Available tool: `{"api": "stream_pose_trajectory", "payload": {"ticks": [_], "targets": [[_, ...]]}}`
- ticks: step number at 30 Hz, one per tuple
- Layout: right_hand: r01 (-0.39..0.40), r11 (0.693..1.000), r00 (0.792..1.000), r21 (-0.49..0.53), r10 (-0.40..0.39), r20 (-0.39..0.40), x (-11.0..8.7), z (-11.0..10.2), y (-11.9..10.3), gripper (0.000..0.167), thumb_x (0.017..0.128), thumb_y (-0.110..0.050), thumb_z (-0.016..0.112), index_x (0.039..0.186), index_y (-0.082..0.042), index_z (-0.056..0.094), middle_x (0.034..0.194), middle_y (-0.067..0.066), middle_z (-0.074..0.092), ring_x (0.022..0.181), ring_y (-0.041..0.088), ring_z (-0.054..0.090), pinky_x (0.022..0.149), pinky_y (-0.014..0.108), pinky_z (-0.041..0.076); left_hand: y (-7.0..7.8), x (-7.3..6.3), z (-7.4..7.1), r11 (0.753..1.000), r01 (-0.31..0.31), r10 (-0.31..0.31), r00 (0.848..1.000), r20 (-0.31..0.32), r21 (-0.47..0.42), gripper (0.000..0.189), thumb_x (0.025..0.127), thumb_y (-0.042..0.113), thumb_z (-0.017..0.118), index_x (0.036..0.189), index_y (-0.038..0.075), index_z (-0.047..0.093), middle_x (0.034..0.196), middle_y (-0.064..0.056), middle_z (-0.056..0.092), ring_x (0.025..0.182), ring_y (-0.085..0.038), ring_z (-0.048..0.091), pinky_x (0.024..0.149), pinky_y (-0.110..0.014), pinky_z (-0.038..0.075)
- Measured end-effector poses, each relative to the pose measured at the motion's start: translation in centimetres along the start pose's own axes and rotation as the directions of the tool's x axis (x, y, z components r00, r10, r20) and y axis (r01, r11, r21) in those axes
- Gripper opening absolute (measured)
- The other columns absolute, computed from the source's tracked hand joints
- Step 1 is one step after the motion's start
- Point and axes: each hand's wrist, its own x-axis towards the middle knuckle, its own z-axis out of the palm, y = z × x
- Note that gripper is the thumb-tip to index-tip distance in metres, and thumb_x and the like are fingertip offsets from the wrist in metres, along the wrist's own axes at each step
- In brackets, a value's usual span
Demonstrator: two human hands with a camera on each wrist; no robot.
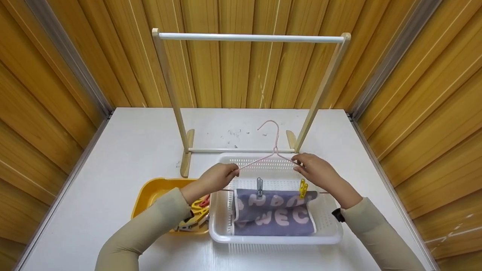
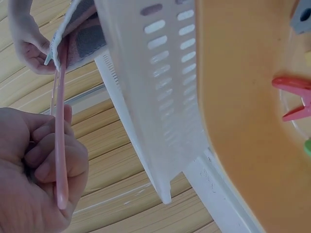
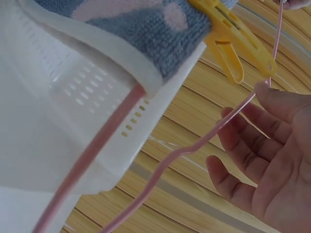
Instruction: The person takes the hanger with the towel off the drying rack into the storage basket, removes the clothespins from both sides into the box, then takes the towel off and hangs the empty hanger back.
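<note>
A pink wire hanger point(image 1: 277, 140) is held up over a white basket point(image 1: 275, 239), its hook at the top. My left hand point(image 1: 216, 177) grips its left sloping arm, fingers curled round the wire in the left wrist view. On the other slope my right hand point(image 1: 319, 170) pinches the wire between thumb and fingers, the outer fingers loosely bent. Folded over the hanger's lower bar is a grey-purple towel point(image 1: 273, 216) with pink letters. A grey clothespin point(image 1: 260, 188) and a yellow clothespin point(image 1: 303, 189) clamp its top edge. The towel overlaps the basket in the head view.
Behind the basket stands a drying rack point(image 1: 248, 37) with wooden posts and a white top bar. Left of the basket is a yellow bin point(image 1: 145, 194), partly behind my left forearm, with several clothespins point(image 1: 201, 210) in it. Wood-patterned walls enclose the white table point(image 1: 98, 169).
</note>
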Motion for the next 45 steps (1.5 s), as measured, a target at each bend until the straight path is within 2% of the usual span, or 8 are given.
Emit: {"api": "stream_pose_trajectory", "payload": {"ticks": [6,13,19,24,29,38,42,45], "targets": [[0.016,1.000,1.000,-0.021,-0.016,-0.011,0.5,0.6,-0.1,0.021,0.097,-0.002,0.064,0.116,0.005,0.068,0.102,0.020,0.074,0.092,0.035,0.070,0.080,0.050,0.057,-0.6,-0.2,0.2,0.999,-0.051,0.051,0.999,-0.011,0.000,0.023,0.106,0.012,0.051,0.094,0.000,0.067,0.083,-0.015,0.069,0.074,-0.018,0.053,0.071,-0.040,0.049],[0.026,0.994,0.999,-0.108,-0.030,-0.036,0.7,1.1,-0.3,0.021,0.094,0.005,0.063,0.114,0.004,0.069,0.109,0.021,0.075,0.102,0.040,0.071,0.088,0.052,0.058,-0.8,-0.3,0.3,0.999,-0.051,0.051,0.999,-0.002,-0.017,0.022,0.105,0.010,0.052,0.095,-0.001,0.068,0.086,-0.016,0.071,0.076,-0.020,0.057,0.074,-0.042,0.051],[0.045,0.987,0.999,-0.155,-0.048,-0.016,0.9,1.1,-0.3,0.021,0.093,0.008,0.063,0.112,0.003,0.070,0.106,0.021,0.076,0.099,0.040,0.072,0.083,0.050,0.059,-1.0,-0.1,0.2,0.998,-0.051,0.051,0.999,0.004,-0.028,0.022,0.104,0.009,0.054,0.098,-0.003,0.071,0.090,-0.017,0.074,0.078,-0.019,0.060,0.075,-0.039,0.053],[0.052,0.985,0.999,-0.164,-0.051,0.008,1.1,0.9,-0.2,0.021,0.092,0.009,0.063,0.110,0.003,0.071,0.104,0.021,0.076,0.098,0.039,0.073,0.082,0.050,0.059,-1.0,0.2,-0.1,0.998,-0.067,0.067,0.998,0.001,-0.007,0.022,0.102,0.010,0.058,0.093,-0.003,0.072,0.078,-0.012,0.068,0.070,-0.014,0.050,0.066,-0.029,0.044],[0.044,0.984,0.999,-0.170,-0.039,0.032,1.3,0.8,-0.3,0.020,0.092,0.009,0.063,0.109,0.004,0.071,0.104,0.021,0.076,0.098,0.039,0.073,0.084,0.050,0.059,-1.2,0.8,-0.3,0.994,-0.096,0.096,0.995,-0.002,0.053,0.023,0.100,0.009,0.060,0.084,-0.002,0.073,0.072,-0.009,0.064,0.067,-0.013,0.046,0.064,-0.028,0.040],[0.061,0.985,0.998,-0.163,-0.062,-0.003,1.6,1.2,-0.1,0.016,0.089,0.011,0.064,0.103,0.005,0.072,0.095,0.022,0.076,0.089,0.039,0.073,0.078,0.049,0.059,-1.4,1.3,-0.1,0.996,-0.038,0.039,0.999,-0.010,0.086,0.024,0.101,0.013,0.060,0.109,-0.002,0.076,0.085,-0.016,0.074,0.069,-0.016,0.054,0.069,-0.037,0.050],[0.082,0.983,0.996,-0.164,-0.084,-0.009,1.8,1.3,0.2,0.014,0.089,0.012,0.064,0.098,0.004,0.071,0.091,0.021,0.076,0.085,0.038,0.073,0.076,0.048,0.059,-1.4,1.1,-0.2,0.994,-0.012,0.016,0.999,-0.041,0.108,0.025,0.099,0.014,0.062,0.116,-0.001,0.073,0.095,-0.017,0.074,0.083,-0.028,0.068,0.078,-0.047,0.056],[0.083,0.984,0.996,-0.157,-0.084,0.000,2.0,1.3,0.3,0.015,0.088,0.013,0.064,0.097,0.004,0.071,0.088,0.020,0.076,0.082,0.036,0.073,0.074,0.047,0.059,-1.2,0.8,-0.6,0.994,0.000,0.009,0.996,-0.087,0.109,0.025,0.098,0.014,0.064,0.118,0.000,0.071,0.102,-0.018,0.073,0.094,-0.034,0.071,0.083,-0.051,0.057]]}}
